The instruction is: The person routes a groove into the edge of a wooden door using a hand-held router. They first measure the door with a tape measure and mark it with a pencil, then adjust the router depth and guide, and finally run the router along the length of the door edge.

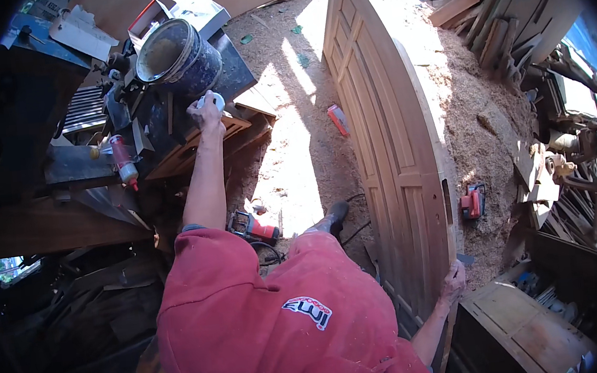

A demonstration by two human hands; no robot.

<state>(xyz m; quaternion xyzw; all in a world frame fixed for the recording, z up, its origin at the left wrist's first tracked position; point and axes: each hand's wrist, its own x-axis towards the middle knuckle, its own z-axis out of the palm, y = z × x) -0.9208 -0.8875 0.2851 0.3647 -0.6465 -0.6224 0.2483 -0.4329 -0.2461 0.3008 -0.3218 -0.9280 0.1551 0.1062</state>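
My left hand point(204, 115) is closed on a small round white object point(217, 100), a tub or lid, just below a grimy bucket point(178, 58) on the cluttered dark bench point(229, 64). A tall panelled wooden door point(391, 141) stands on its long edge to my right. My right hand point(453, 281) is closed at the near end of that door's edge; a small blue-grey flat piece point(466, 259) shows beside its fingers, and I cannot tell whether it is held.
A red-and-black power tool point(259, 230) with a cord lies by my foot, another red tool point(471, 202) right of the door. A red-orange object point(337, 120) lies on the shaving-strewn floor. A bottle point(125, 160) sits at left. Timber offcuts point(461, 5) and wooden boards pile at right.
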